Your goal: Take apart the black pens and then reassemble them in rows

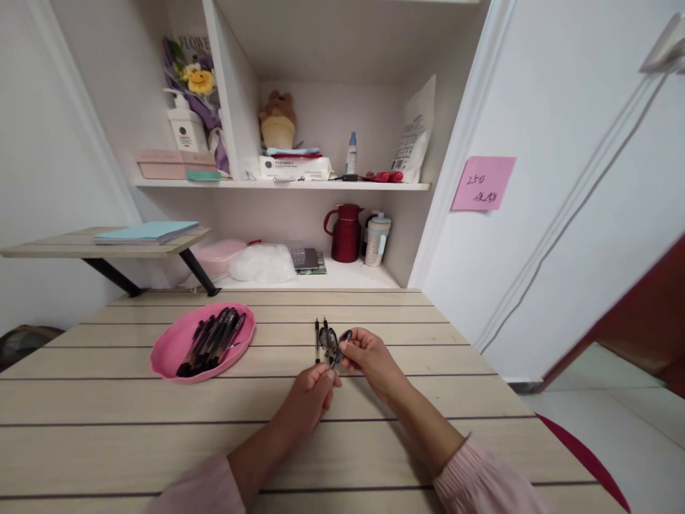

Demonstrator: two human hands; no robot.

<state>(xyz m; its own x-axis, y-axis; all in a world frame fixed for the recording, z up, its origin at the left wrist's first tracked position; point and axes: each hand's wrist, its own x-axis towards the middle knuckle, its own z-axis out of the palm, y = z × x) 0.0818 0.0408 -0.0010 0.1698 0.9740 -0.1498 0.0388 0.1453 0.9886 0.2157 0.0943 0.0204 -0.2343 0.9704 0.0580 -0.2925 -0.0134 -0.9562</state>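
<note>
Under both arms lies a wide, pale wooden bench (347,457) with dark lines running across it. Behind it stands a big white shelf unit (240,185) with things on its boards. On the left side of the bench sits a round pink dish with a wavy rim (174,344). At the back, low in the shelf unit, is a dark red jug with a handle (346,234).

Two bare hands meet near the middle of the bench, to the right of the dish. The left hand (313,389) is the nearer one. Its grip is closed, with thumb and fingers around the low end of a slim black and clear pen (337,355). The right hand (372,360) comes in from the right. Its grip is pinched small, thumb and finger on the dark top end of the same pen. This pen slants, with its long side running from low left, near the person, to high right, farther off.

In the dish lies a bunch of black and clear pens (214,339). They lean the same way, from near left to far right, side by side.

Just left of the right fingers, a thin black pen (317,343) lies on the bench, its long side pointing nearly straight away and its thin dark tip at the far end. Beside it are small, shiny dark pieces (332,338), too bunched up to count.
</note>
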